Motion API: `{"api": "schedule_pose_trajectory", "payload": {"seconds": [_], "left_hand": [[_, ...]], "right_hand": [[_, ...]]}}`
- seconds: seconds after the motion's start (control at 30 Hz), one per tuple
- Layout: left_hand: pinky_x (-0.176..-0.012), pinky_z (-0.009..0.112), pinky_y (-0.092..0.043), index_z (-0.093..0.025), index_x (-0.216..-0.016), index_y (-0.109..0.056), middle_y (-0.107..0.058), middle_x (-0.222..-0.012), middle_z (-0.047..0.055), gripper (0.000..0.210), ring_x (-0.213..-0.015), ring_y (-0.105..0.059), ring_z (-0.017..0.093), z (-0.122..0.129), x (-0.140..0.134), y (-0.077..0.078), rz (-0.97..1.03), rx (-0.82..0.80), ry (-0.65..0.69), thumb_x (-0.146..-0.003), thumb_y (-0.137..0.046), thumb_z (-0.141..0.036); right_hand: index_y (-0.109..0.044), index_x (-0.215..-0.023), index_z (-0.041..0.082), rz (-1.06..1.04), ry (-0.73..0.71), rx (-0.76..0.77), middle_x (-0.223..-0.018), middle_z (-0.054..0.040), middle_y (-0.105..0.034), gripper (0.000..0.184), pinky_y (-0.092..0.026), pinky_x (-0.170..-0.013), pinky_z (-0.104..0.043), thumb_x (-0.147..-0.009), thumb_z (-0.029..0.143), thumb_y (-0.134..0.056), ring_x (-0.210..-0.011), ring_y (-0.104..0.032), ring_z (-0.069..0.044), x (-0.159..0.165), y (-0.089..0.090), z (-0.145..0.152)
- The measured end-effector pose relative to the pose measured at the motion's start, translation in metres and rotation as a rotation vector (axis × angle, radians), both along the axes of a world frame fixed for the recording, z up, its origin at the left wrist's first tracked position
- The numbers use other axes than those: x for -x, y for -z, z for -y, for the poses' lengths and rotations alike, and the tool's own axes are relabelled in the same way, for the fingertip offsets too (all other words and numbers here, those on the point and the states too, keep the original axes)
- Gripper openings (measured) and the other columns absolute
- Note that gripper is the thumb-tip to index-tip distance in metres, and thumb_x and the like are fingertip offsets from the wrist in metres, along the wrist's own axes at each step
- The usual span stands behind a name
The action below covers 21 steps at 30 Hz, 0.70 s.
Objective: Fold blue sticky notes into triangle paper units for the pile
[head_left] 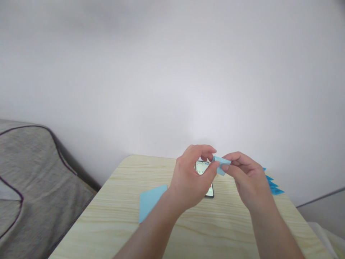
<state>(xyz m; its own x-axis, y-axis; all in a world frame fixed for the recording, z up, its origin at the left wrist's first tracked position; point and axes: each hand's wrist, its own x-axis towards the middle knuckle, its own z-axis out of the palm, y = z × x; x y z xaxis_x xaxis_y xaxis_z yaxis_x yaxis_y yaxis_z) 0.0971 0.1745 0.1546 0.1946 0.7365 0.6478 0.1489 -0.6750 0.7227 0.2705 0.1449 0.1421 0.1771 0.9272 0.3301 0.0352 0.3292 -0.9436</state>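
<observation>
A small folded piece of light blue paper [221, 166] is held up above the table between my two hands. My left hand [194, 176] pinches its left end with thumb and a finger, the index finger arched above. On the other side, my right hand [246, 176] grips the right end between thumb and fingers. Behind my left hand lies a phone [210, 192] with a lit screen showing digits, partly covered. A larger light blue paper sheet [151, 201] rests on the table by my left forearm, which hides part of it.
The pale wood-grain table [107, 216] stands against a white wall [161, 72]. Several darker blue folded paper pieces [275, 187] lie near its right edge, partly behind my right hand. Grey fabric with dark piping [32, 180] is at the left.
</observation>
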Motion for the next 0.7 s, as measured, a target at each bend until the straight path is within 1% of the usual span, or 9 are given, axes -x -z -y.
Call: {"api": "schedule_pose_trajectory", "payload": {"seconds": [0.2,0.3,0.37,0.4,0.5,0.7], "left_hand": [[-0.086,0.032,-0.05,-0.026,-0.113,-0.064,-0.07,-0.097,-0.001,0.028,-0.089,-0.062,0.014,0.0022,-0.0011,-0.0005,0.022,0.043,0.04,-0.086,-0.07,-0.019],[-0.085,0.032,-0.05,-0.025,-0.104,-0.067,-0.07,-0.094,-0.001,0.018,-0.089,-0.061,0.015,0.0015,0.0005,-0.0012,0.015,0.079,0.039,-0.087,-0.071,-0.021],[-0.083,0.032,-0.05,-0.024,-0.096,-0.069,-0.069,-0.092,0.0,0.006,-0.089,-0.061,0.015,0.0006,0.0023,-0.002,0.005,0.104,0.061,-0.089,-0.068,-0.024],[-0.083,0.032,-0.051,-0.023,-0.093,-0.07,-0.069,-0.09,0.001,0.004,-0.088,-0.061,0.016,0.0003,0.0031,-0.0025,0.001,0.113,0.08,-0.091,-0.066,-0.024],[-0.081,0.032,-0.051,-0.022,-0.089,-0.07,-0.068,-0.086,0.001,0.009,-0.086,-0.061,0.016,0.0,0.0046,-0.004,-0.006,0.117,0.115,-0.094,-0.063,-0.025],[-0.078,0.032,-0.051,-0.023,-0.089,-0.068,-0.068,-0.084,0.001,0.004,-0.085,-0.062,0.017,0.0012,0.0023,-0.0049,-0.029,0.075,0.078,-0.09,-0.065,-0.023]], "right_hand": [[-0.073,-0.088,0.024,-0.009,0.069,-0.049,-0.079,-0.0014,-0.07,0.012,-0.046,-0.067,-0.031,-0.083,0.033,-0.079,-0.073,-0.06,-0.017,0.0008,0.0013,0.0013],[-0.074,-0.091,0.025,-0.041,0.053,-0.061,-0.083,-0.0029,-0.071,0.012,-0.048,-0.07,-0.033,-0.085,0.034,-0.078,-0.077,-0.062,-0.018,0.0011,0.0014,0.0015],[-0.074,-0.091,0.025,-0.053,0.037,-0.064,-0.083,-0.0031,-0.072,0.012,-0.049,-0.072,-0.035,-0.085,0.034,-0.077,-0.078,-0.062,-0.019,0.001,0.0014,0.0012],[-0.074,-0.091,0.025,-0.052,0.029,-0.06,-0.082,-0.0031,-0.071,0.012,-0.05,-0.073,-0.035,-0.085,0.034,-0.077,-0.078,-0.063,-0.02,0.0007,0.0015,0.001],[-0.074,-0.089,0.025,-0.036,0.011,-0.041,-0.081,-0.0032,-0.072,0.011,-0.05,-0.072,-0.036,-0.084,0.034,-0.077,-0.078,-0.063,-0.02,-0.0008,0.0019,0.0005],[-0.075,-0.084,0.026,0.01,0.015,-0.036,-0.081,-0.0016,-0.072,0.008,-0.049,-0.068,-0.033,-0.081,0.031,-0.08,-0.075,-0.063,-0.019,-0.0005,-0.0023,0.0033]]}}
